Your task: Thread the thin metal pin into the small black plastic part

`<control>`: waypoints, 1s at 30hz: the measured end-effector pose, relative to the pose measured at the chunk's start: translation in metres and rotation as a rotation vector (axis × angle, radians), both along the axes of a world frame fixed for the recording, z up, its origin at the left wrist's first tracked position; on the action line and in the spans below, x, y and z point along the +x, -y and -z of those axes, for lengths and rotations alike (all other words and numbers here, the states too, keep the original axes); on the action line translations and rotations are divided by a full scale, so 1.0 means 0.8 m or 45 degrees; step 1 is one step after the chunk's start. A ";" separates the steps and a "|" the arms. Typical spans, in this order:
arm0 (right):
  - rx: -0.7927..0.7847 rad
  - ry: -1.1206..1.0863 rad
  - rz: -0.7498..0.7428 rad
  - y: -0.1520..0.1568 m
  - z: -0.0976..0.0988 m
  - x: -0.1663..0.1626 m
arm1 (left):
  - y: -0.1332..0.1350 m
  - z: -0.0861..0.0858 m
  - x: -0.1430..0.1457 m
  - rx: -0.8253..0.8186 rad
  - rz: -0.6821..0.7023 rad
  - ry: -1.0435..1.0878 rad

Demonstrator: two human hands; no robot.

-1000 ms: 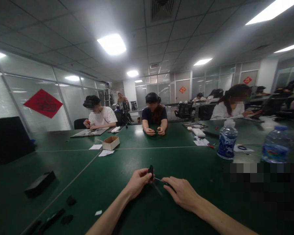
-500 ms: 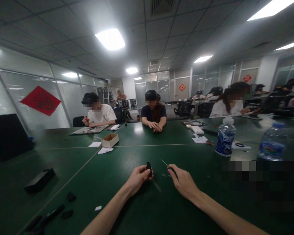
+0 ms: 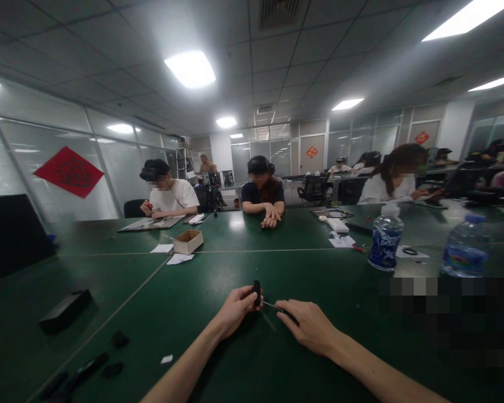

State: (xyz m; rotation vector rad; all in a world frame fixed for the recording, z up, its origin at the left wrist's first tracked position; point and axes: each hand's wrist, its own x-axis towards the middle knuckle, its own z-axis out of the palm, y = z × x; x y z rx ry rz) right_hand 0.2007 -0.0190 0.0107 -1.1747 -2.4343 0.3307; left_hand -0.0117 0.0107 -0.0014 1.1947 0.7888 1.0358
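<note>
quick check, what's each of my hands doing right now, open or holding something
Left hand: closed, holding a small black part.
Right hand: closed, holding a dark-handled, thin-shafted tool.

At mid-frame the left hand (image 3: 238,305) could pass forward over the surface (image 3: 222,271) between the open box (image 3: 188,243) and the blue-labelled bottle (image 3: 385,240), while a black block (image 3: 65,312) and dark parts (image 3: 112,370) obstruct the lower left.

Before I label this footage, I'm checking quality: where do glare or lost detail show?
Head view, top: ceiling lights washed out; head view, far side: bright reflection on the green table; head view, lower left: dark pieces soft, little detail; head view, centre: black piece in the left hand too dark to read.
</note>
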 end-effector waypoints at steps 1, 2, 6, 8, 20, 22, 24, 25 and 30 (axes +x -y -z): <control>0.002 0.010 0.003 0.000 0.000 0.000 | 0.000 0.000 0.000 0.030 0.005 -0.033; 0.008 0.016 0.003 0.000 0.001 0.000 | 0.001 0.000 0.000 0.055 0.006 -0.064; 0.028 0.016 0.017 0.000 0.003 0.000 | 0.002 -0.003 0.001 0.088 -0.009 -0.132; 0.021 0.011 0.041 0.001 0.003 -0.001 | 0.003 -0.006 0.001 0.064 -0.019 -0.133; 0.005 -0.071 0.138 -0.002 0.006 -0.003 | -0.002 -0.003 0.004 0.011 -0.014 -0.055; -0.022 -0.166 0.219 -0.006 0.005 -0.001 | -0.002 -0.002 0.004 -0.011 -0.011 -0.033; -0.037 -0.219 0.251 -0.008 0.003 0.002 | -0.001 -0.001 0.003 -0.022 0.002 -0.011; -0.036 -0.205 0.210 -0.008 0.003 0.002 | -0.001 0.000 0.002 -0.021 0.001 0.003; 0.009 -0.067 -0.021 -0.004 0.005 0.001 | -0.004 0.010 -0.001 -0.036 -0.054 0.062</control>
